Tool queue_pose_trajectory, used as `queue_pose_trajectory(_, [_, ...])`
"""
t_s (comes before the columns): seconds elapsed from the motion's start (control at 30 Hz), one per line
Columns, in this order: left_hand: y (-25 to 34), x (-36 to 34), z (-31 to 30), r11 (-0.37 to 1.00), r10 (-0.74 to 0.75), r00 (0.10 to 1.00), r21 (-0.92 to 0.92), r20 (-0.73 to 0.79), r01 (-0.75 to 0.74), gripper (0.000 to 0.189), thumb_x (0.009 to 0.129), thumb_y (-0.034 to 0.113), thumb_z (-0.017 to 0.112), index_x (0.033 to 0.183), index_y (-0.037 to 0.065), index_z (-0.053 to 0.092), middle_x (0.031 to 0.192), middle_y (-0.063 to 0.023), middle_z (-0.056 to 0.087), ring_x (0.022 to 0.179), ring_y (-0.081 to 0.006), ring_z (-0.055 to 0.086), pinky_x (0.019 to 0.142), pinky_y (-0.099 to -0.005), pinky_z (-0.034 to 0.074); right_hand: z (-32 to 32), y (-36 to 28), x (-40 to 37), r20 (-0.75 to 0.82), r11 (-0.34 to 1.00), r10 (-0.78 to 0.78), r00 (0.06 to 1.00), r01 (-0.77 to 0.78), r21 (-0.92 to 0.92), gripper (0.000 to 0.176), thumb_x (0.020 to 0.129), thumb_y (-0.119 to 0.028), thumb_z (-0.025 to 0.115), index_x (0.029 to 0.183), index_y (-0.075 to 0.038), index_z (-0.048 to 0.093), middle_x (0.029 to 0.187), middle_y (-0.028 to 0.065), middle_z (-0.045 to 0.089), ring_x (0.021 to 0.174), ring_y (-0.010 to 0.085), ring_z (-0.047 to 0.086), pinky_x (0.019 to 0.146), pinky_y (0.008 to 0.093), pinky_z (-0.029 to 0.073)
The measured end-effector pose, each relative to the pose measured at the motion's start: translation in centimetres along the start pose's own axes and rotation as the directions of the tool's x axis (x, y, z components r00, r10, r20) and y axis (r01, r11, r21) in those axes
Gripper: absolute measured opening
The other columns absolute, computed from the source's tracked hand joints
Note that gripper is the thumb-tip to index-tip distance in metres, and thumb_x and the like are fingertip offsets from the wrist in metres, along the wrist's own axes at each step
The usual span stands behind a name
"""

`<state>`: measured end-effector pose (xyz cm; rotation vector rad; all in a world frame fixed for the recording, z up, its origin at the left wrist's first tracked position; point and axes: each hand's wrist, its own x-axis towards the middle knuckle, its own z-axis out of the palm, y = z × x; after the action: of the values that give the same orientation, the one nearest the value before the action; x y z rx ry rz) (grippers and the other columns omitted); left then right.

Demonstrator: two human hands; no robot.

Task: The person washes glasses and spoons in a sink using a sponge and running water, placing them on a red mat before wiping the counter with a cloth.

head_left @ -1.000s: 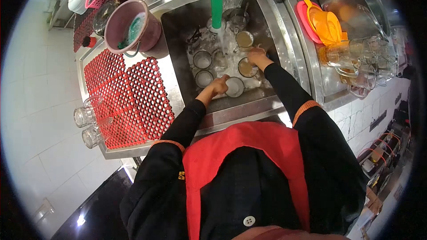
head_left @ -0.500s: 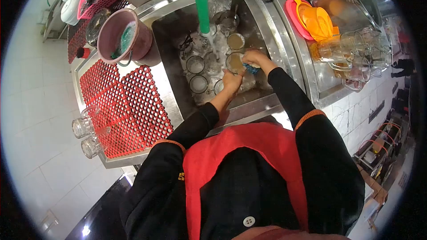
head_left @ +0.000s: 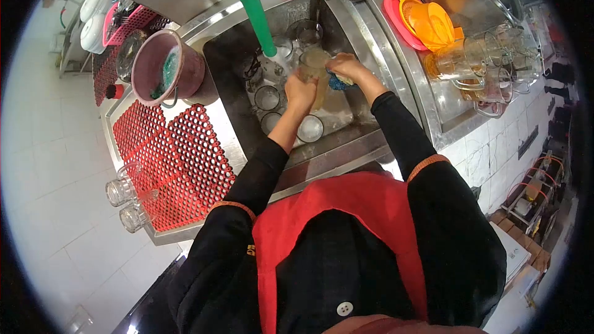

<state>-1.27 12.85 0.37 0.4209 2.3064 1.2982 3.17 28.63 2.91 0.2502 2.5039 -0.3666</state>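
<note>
Over the sink [head_left: 223, 80], my left hand [head_left: 300, 94] is closed around a glass mug [head_left: 315, 59], partly hidden by my fingers. Cloudy brownish liquid [head_left: 320, 96] runs down below the mug. Just to its right, my right hand [head_left: 348, 68] grips a blue scrubbing sponge [head_left: 338, 82]. Glasses stand in the basin: one glass [head_left: 267, 97] left of my left hand, another glass [head_left: 310, 128] nearer me. A green hose [head_left: 257, 21] on the tap ends above the basin, close to my left hand.
Left of the sink are a pink bucket [head_left: 193, 68] with green mesh inside, red perforated mats [head_left: 185, 161] and glass mugs [head_left: 132, 216] at their edge. On the right counter are an orange plastic container [head_left: 433, 25] and several glass mugs [head_left: 473, 55].
My left hand has moved up and left with the mug, and liquid now pours out. My right hand has moved slightly up and left with the sponge. The view has shifted slightly.
</note>
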Motion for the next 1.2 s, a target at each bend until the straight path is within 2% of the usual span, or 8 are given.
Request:
queue_pose_trajectory(0.3, [7.9, 2.7, -2.1, 0.611, 0.186, 0.923, 0.696, 0.337, -0.377, 0.026, 0.066, 0.014, 0.057, 0.087, -0.001, 0.059, 0.091, -0.0184, 0.059, 0.084, -0.0341, 0.057, 0.073, -0.0382, 0.046, -1.1, -1.0, -1.6, -0.258, 0.716, 0.404, 0.878, -0.128, 0.686, 0.053, 0.085, -0.043, 0.029, 0.100, 0.000, 0.056, 0.111, 0.0201, 0.050, 0.107, 0.0341, 0.044, 0.091, 0.0378, 0.034])
queue_pose_trajectory(0.5, [6.8, 2.6, -2.9, 0.314, -0.005, 0.849, 0.807, 0.528, -0.500, 0.025, 0.072, 0.015, 0.051, 0.093, 0.005, 0.060, 0.100, -0.0155, 0.058, 0.094, -0.0274, 0.056, 0.076, -0.0341, 0.046, 5.8, 1.1, 4.7, -0.556, 0.976, -0.189, 0.809, 0.218, -0.015, 0.013, 0.069, -0.016, 0.050, 0.074, -0.007, 0.057, 0.078, 0.0109, 0.059, 0.076, 0.0246, 0.056, 0.067, 0.0353, 0.044])
queue_pose_trajectory(0.57, [8.2, 1.4, -4.9, 0.419, 0.038, 0.880, 0.792, 0.473, -0.444, 0.035, 0.071, 0.026, 0.053, 0.099, 0.005, 0.056, 0.104, -0.0167, 0.056, 0.098, -0.0309, 0.053, 0.080, -0.0382, 0.043, 8.6, -0.9, 4.3, -0.828, 0.616, 0.168, 0.535, 0.599, 0.512, 0.021, 0.067, -0.014, 0.053, 0.086, -0.009, 0.060, 0.085, 0.0086, 0.059, 0.080, 0.0179, 0.056, 0.069, 0.0298, 0.043])
queue_pose_trajectory(0.67, [5.6, 3.3, -8.1, 0.530, 0.303, 0.811, 0.619, 0.500, -0.579, 0.030, 0.068, 0.030, 0.056, 0.080, 0.003, 0.061, 0.078, -0.0170, 0.061, 0.072, -0.0294, 0.059, 0.067, -0.0371, 0.045, 2.2, -7.4, -0.5, 0.043, -0.354, 0.379, 0.924, 0.102, 0.930, 0.016, 0.073, -0.014, 0.047, 0.079, -0.008, 0.060, 0.081, 0.0049, 0.057, 0.073, 0.0158, 0.052, 0.062, 0.0304, 0.042])
queue_pose_trajectory(0.73, [5.0, 3.0, -9.4, 0.983, 0.166, 0.949, 0.034, 0.267, -0.182, 0.018, 0.071, 0.016, 0.059, 0.068, -0.002, 0.059, 0.059, -0.0021, 0.055, 0.055, -0.0103, 0.047, 0.048, -0.0270, 0.035, 2.9, -8.8, -1.9, -0.353, -0.337, 0.145, 0.924, 0.382, 0.860, 0.023, 0.075, -0.019, 0.046, 0.061, -0.003, 0.054, 0.060, 0.0039, 0.053, 0.056, 0.0140, 0.048, 0.050, 0.0316, 0.039])
queue_pose_trajectory(0.83, [5.0, 2.5, -11.3, 0.994, 0.108, 0.873, -0.027, 0.475, -0.108, 0.013, 0.071, 0.009, 0.057, 0.073, -0.002, 0.063, 0.056, 0.0013, 0.053, 0.050, -0.0050, 0.045, 0.045, -0.0208, 0.032, 2.6, -9.1, -1.3, -0.395, 0.676, -0.430, 0.812, 0.580, 0.455, 0.014, 0.070, -0.014, 0.050, 0.063, -0.002, 0.055, 0.065, 0.0097, 0.059, 0.054, 0.0203, 0.055, 0.049, 0.0323, 0.042])
queue_pose_trajectory(1.0, [6.3, -0.1, -8.7, 0.927, 0.274, 0.811, 0.083, 0.517, -0.366, 0.017, 0.065, 0.004, 0.057, 0.079, 0.004, 0.066, 0.059, -0.0065, 0.060, 0.052, -0.0084, 0.053, 0.050, -0.0219, 0.041, 8.7, -9.0, 4.0, -0.722, 0.691, -0.578, 0.381, 0.699, -0.184, 0.010, 0.067, -0.010, 0.055, 0.077, -0.006, 0.055, 0.080, 0.0098, 0.059, 0.069, 0.0195, 0.056, 0.059, 0.0304, 0.043])
queue_pose_trajectory(1.2, [6.4, -1.8, -7.4, 0.740, 0.534, 0.772, 0.250, 0.345, -0.624, 0.018, 0.071, 0.002, 0.054, 0.085, 0.002, 0.064, 0.060, -0.0066, 0.060, 0.054, -0.0069, 0.053, 0.051, -0.0224, 0.042, 4.5, -9.8, 0.9, -0.507, -0.543, -0.019, 0.862, 0.417, 0.729, 0.030, 0.070, -0.036, 0.060, 0.081, -0.009, 0.055, 0.083, -0.0009, 0.056, 0.076, 0.0109, 0.053, 0.065, 0.0279, 0.045])
